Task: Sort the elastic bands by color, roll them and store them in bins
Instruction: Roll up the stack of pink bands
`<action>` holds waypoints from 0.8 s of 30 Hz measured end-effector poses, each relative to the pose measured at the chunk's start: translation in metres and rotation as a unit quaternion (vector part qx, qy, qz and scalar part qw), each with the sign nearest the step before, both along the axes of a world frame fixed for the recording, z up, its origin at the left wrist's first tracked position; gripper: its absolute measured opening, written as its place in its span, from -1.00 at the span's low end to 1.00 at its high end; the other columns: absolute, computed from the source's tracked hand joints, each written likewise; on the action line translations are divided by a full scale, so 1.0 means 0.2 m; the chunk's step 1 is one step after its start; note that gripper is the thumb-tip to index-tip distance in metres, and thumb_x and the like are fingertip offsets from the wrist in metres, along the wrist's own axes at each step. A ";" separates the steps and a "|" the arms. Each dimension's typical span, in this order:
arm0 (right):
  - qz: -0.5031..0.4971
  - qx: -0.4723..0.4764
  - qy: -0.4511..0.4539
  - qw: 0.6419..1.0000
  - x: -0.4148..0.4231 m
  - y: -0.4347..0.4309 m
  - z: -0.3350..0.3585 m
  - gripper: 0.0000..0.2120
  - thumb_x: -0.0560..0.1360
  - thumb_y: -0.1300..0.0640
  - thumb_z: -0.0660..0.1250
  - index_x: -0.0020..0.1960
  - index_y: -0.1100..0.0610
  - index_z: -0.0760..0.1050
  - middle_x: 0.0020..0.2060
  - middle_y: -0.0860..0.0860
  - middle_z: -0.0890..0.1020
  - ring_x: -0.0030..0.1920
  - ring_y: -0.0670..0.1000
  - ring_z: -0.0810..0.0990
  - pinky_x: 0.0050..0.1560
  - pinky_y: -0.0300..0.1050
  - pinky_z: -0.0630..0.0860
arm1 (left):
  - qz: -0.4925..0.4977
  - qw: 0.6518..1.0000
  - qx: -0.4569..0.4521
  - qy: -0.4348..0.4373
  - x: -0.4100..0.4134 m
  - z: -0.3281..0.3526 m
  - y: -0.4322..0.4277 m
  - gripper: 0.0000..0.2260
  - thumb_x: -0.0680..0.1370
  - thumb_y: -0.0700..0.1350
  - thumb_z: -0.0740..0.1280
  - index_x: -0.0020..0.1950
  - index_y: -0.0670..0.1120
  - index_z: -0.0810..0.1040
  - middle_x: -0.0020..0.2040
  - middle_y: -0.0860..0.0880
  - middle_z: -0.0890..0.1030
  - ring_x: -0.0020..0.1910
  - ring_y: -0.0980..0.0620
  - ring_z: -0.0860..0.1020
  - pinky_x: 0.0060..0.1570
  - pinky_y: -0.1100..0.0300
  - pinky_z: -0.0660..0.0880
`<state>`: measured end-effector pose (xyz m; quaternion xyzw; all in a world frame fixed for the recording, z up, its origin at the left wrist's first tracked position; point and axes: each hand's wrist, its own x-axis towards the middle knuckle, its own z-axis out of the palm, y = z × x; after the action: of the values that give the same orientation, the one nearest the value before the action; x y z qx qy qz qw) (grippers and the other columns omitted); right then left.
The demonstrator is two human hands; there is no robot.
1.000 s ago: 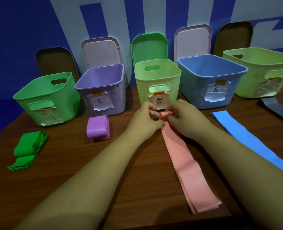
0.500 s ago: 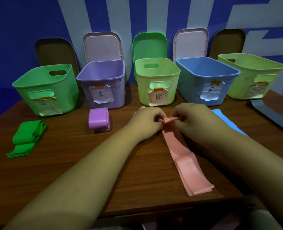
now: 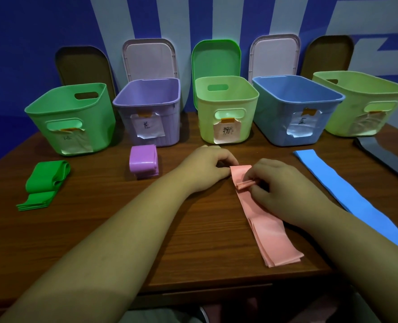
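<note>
A pink elastic band (image 3: 266,227) lies flat on the table, running from the middle toward the front edge. Its far end is folded over into a small roll. My left hand (image 3: 207,166) grips the left side of that far end. My right hand (image 3: 277,185) pinches the small rolled part with its fingertips. A purple band (image 3: 143,161) sits rolled in front of the purple bin (image 3: 146,106). A green band (image 3: 45,183) lies loosely folded at the left. A blue band (image 3: 347,190) stretches flat at the right. A grey band (image 3: 379,155) lies at the far right.
Five open bins stand in a row at the back: green (image 3: 69,113), purple, light green (image 3: 226,106), blue (image 3: 296,103) and a larger light green one (image 3: 365,99). Paper labels hang on their fronts. Lids lean on the blue wall behind. The table's front edge (image 3: 216,290) is near.
The rolled end of the pink band has moved toward me along the band, with my right hand following it. The view has shifted slightly.
</note>
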<state>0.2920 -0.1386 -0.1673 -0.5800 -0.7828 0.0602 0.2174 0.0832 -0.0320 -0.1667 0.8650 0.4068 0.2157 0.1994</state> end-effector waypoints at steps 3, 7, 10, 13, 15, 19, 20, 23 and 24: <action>0.001 -0.006 0.007 1.000 0.01 -0.02 0.01 -0.78 0.61 0.09 0.42 0.23 -0.12 0.63 0.07 -0.23 0.56 0.11 -0.16 0.51 0.13 -0.21 0.49 | 0.000 1.000 0.001 0.003 0.00 0.01 -0.01 -0.81 0.61 -0.02 0.46 0.20 0.17 0.71 0.11 0.18 0.62 0.17 0.19 0.48 0.03 0.47 0.32; 0.004 -0.012 0.010 1.000 0.02 -0.04 0.03 -0.79 0.60 0.08 0.45 0.21 -0.14 0.62 0.07 -0.24 0.56 0.11 -0.17 0.51 0.12 -0.23 0.50 | -0.002 1.000 -0.006 0.011 0.00 0.01 -0.01 -0.83 0.61 0.00 0.46 0.19 0.20 0.70 0.11 0.21 0.61 0.19 0.19 0.47 0.07 0.39 0.38; 0.008 -0.019 0.004 1.000 0.02 -0.05 0.03 -0.79 0.59 0.08 0.45 0.19 -0.15 0.62 0.06 -0.25 0.55 0.11 -0.17 0.50 0.10 -0.24 0.49 | -0.007 1.000 -0.005 0.012 -0.01 0.01 0.00 -0.84 0.61 0.01 0.46 0.17 0.20 0.70 0.09 0.21 0.60 0.17 0.19 0.47 0.14 0.25 0.44; 0.015 -0.023 0.001 1.000 0.03 -0.05 0.03 -0.80 0.59 0.05 0.46 0.18 -0.18 0.63 0.07 -0.27 0.55 0.13 -0.17 0.50 0.16 -0.15 0.56 | -0.013 1.000 0.003 0.024 -0.01 0.01 0.00 -0.86 0.61 0.02 0.46 0.15 0.20 0.72 0.10 0.19 0.60 0.17 0.16 0.47 0.20 0.16 0.47; 0.022 -0.031 0.003 0.999 0.03 -0.05 0.02 -0.81 0.59 0.03 0.45 0.16 -0.21 0.62 0.08 -0.28 0.55 0.15 -0.18 0.50 0.17 -0.11 0.58 | -0.014 0.999 -0.002 0.029 -0.01 0.00 0.01 -0.87 0.61 0.03 0.46 0.14 0.20 0.72 0.11 0.20 0.60 0.18 0.15 0.48 0.24 0.11 0.49; 0.039 -0.046 0.035 0.998 0.05 -0.06 0.03 -0.85 0.58 0.00 0.40 0.11 -0.20 0.66 0.09 -0.30 0.57 0.21 -0.21 0.51 0.21 -0.10 0.56 | -0.017 0.999 -0.027 0.018 -0.02 0.00 0.01 -0.81 0.60 -0.05 0.44 0.15 0.21 0.73 0.14 0.21 0.60 0.19 0.18 0.51 0.30 0.13 0.47; 0.039 -0.049 0.045 0.997 0.05 -0.06 0.03 -0.84 0.58 0.00 0.38 0.11 -0.19 0.67 0.10 -0.30 0.58 0.23 -0.22 0.51 0.23 -0.09 0.55 | -0.015 0.999 -0.044 0.004 -0.03 0.01 0.01 -0.78 0.60 -0.09 0.41 0.14 0.19 0.75 0.15 0.20 0.60 0.20 0.19 0.53 0.32 0.16 0.46; 0.025 -0.054 0.086 0.995 0.05 -0.04 0.03 -0.82 0.62 0.03 0.35 0.03 -0.17 0.72 0.08 -0.27 0.61 0.19 -0.23 0.55 0.23 -0.10 0.55 | -0.004 0.997 -0.080 -0.018 -0.02 0.02 0.01 -0.84 0.58 -0.04 0.42 0.08 0.15 0.75 0.14 0.20 0.60 0.20 0.20 0.52 0.32 0.17 0.46; 0.018 -0.047 0.102 0.994 0.05 -0.03 0.03 -0.83 0.64 0.03 0.36 0.00 -0.17 0.71 0.06 -0.26 0.61 0.16 -0.22 0.57 0.19 -0.12 0.55 | -0.006 0.997 -0.072 -0.008 -0.02 0.01 0.01 -0.88 0.56 0.02 0.46 0.07 0.16 0.74 0.13 0.21 0.59 0.21 0.18 0.50 0.33 0.14 0.46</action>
<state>0.3018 -0.1441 -0.1620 -0.5664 -0.7630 0.1596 0.2675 0.0792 -0.0306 -0.1648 0.8493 0.4142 0.1914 0.2656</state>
